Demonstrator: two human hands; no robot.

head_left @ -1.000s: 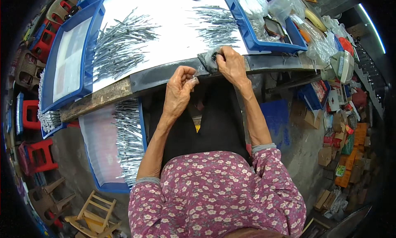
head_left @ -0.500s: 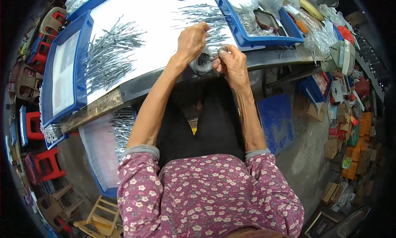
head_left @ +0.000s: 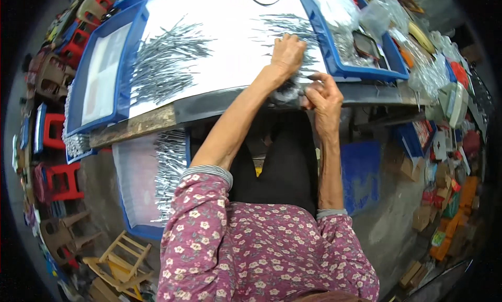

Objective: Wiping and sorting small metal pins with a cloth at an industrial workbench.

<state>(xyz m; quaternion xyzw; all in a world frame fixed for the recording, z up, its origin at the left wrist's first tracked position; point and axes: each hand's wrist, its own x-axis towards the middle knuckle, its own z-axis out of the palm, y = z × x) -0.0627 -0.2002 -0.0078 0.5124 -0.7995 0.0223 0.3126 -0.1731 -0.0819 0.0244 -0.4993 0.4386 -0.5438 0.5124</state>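
My left hand [head_left: 286, 53] reaches forward onto the white worktop [head_left: 225, 19]. Its fingers curl down into the right-hand pile of thin metal pins [head_left: 293, 27], and its grip is hidden under the knuckles. My right hand [head_left: 325, 97] stays at the table's front edge, closed on a grey bundle of pins [head_left: 285, 94] just left of its fingers. A second, larger pile of pins [head_left: 162, 61] lies fanned out on the left part of the worktop, away from both hands.
Blue trays border the worktop: one at the left [head_left: 102, 71], one at the right [head_left: 366, 45] holding bags and small parts. Another blue tray with pins [head_left: 151, 181] sits low beside my left knee. Red and brown stools [head_left: 57, 134] stand left; boxes and clutter [head_left: 444, 160] crowd the right.
My left hand has left the table's front edge and stretched forward and rightward onto the right pile of pins. My right hand has stayed at the edge with its bundle.
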